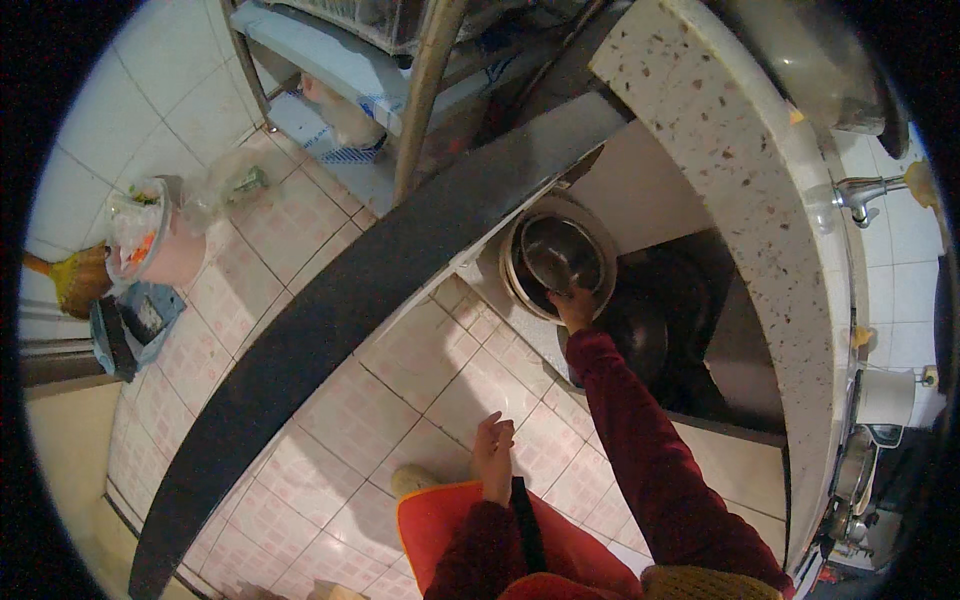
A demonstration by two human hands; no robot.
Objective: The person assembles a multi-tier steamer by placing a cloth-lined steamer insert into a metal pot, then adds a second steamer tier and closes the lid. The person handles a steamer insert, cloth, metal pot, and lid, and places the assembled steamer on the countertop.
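My right hand (575,306) reaches into an open lower cabinet and grips the near rim of a shiny metal bowl (562,252). The bowl sits inside a larger, pale round basin (607,225), tilted a little. Beside the basin, a dark round pan (635,340) lies deeper in the shadowed cabinet; its details are hard to make out. Above the tiled floor, close to my red apron (440,525), hovers my left hand (493,455). Its fingers are loosely bent and slightly apart, with nothing in them.
A long dark cabinet door (330,370) stands open across the left. Over the cabinet runs a speckled countertop (740,150) with a tap (860,192) beyond. A pink waste bin (175,240), a dustpan (140,320) and a blue shelf (330,60) are farther left.
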